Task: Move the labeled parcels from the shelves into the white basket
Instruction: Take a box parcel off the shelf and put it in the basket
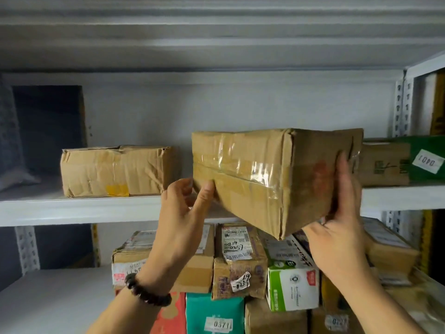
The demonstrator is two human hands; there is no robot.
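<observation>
Left hand (185, 213) pinches taped carton (252, 169) by a corner — right hand (337, 225), fingers (343, 169) straight, presses its end.

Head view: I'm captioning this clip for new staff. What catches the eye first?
A taped cardboard box held mid-frame before the upper shelf, left hand gripping its left corner, right hand flat against its right end. Next, a crumpled box on that shelf at left and labelled parcels stacked below.
</observation>
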